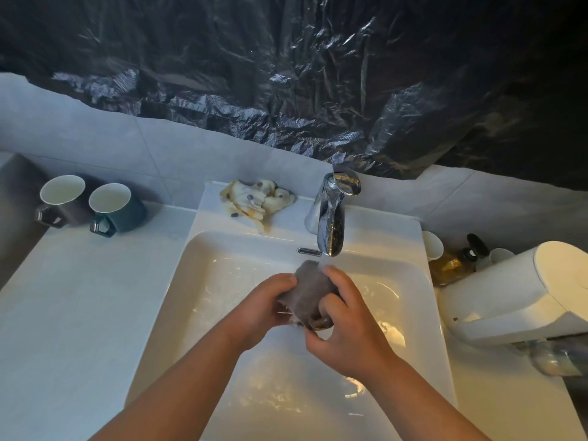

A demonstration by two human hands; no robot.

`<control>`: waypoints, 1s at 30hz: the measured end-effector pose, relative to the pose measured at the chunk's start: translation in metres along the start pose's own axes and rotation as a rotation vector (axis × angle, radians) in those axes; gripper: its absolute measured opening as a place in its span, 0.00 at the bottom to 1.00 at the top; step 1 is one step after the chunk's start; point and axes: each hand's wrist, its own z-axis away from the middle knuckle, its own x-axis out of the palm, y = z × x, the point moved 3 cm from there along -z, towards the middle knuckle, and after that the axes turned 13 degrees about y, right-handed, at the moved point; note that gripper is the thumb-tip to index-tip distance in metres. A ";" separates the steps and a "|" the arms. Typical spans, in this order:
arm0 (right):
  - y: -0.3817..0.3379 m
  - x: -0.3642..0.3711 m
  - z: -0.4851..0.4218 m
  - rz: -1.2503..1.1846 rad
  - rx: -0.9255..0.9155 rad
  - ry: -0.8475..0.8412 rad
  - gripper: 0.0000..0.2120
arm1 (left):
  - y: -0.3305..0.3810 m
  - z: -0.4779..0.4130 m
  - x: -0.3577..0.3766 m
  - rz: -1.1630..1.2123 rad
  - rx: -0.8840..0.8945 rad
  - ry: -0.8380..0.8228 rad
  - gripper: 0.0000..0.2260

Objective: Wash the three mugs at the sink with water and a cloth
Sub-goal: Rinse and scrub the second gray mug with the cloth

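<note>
Head camera, looking down at a white sink. Both hands hold one grey-brown mug over the middle of the basin, just under the spout of a chrome tap, with water running onto its far end. The mug is blurred; it seems to lie tilted, its long axis running from the tap back toward the person, with what may be its handle at the near end. The left hand has its fingers curled against the mug's left side, and the right hand wraps over its right side and top. No cloth is in either hand. A crumpled cream cloth lies on the sink's back ledge, beyond the hands and to their left, just left of the tap; the left hand is nearer it, and nothing seems to block that reach. Two more mugs, a grey mug and a teal mug, stand side by side on the counter far left, well apart from the basin. To the right are a white cup, an amber bottle and a white appliance. Black plastic sheeting covers the wall behind.
</note>
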 end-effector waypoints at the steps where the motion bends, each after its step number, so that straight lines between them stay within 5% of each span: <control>1: -0.001 0.001 0.000 -0.030 0.047 -0.009 0.17 | 0.000 0.001 -0.002 0.018 -0.016 -0.012 0.19; 6: 0.001 -0.003 -0.011 -0.358 0.562 0.195 0.19 | 0.000 0.004 -0.004 0.120 -0.090 0.014 0.25; 10: 0.017 0.010 -0.016 -0.928 1.035 0.270 0.09 | 0.005 0.009 0.003 0.175 -0.036 0.028 0.22; 13: 0.021 0.014 -0.015 -1.068 1.147 0.213 0.12 | 0.012 0.013 0.009 0.203 -0.004 0.068 0.13; 16: 0.015 -0.009 -0.020 -0.756 1.001 0.103 0.20 | 0.014 0.013 0.008 0.190 0.023 0.148 0.12; 22: -0.018 -0.080 -0.088 0.034 0.329 0.238 0.25 | 0.014 0.009 0.005 0.068 0.058 0.207 0.12; 30: -0.024 -0.091 -0.108 0.217 0.122 0.198 0.21 | 0.005 0.011 0.015 0.023 0.012 0.193 0.11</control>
